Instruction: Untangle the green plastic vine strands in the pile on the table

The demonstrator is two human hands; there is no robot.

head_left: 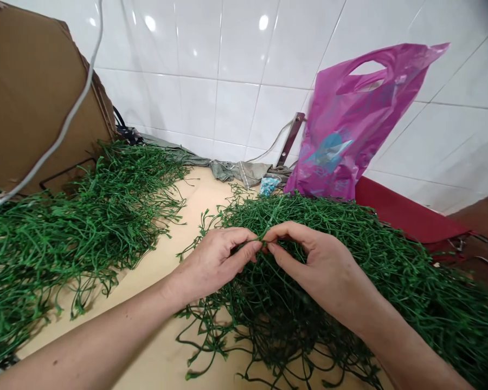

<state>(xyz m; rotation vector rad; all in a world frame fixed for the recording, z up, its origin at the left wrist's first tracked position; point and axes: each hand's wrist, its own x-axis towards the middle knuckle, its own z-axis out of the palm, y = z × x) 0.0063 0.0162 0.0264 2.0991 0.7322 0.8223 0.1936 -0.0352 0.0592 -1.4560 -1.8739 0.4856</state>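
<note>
My left hand (222,257) and my right hand (317,265) meet fingertip to fingertip at the middle of the view. Both pinch a thin green plastic stem (270,219) between thumb and forefinger. Part of that stem shows above the fingers; the rest blends into the greenery behind. Below and around my hands spreads a large heap of green artificial stems (390,271) with small forked tips. Loose strands from it hang toward the front of the table.
A second green pile (93,222) lies at left, beside a cardboard box (32,92) crossed by a white cable (71,116). A pink plastic bag (350,119) stands against the tiled wall (236,103). Behind the right heap is a red bag (406,211). Beige tabletop (146,292) shows between the piles.
</note>
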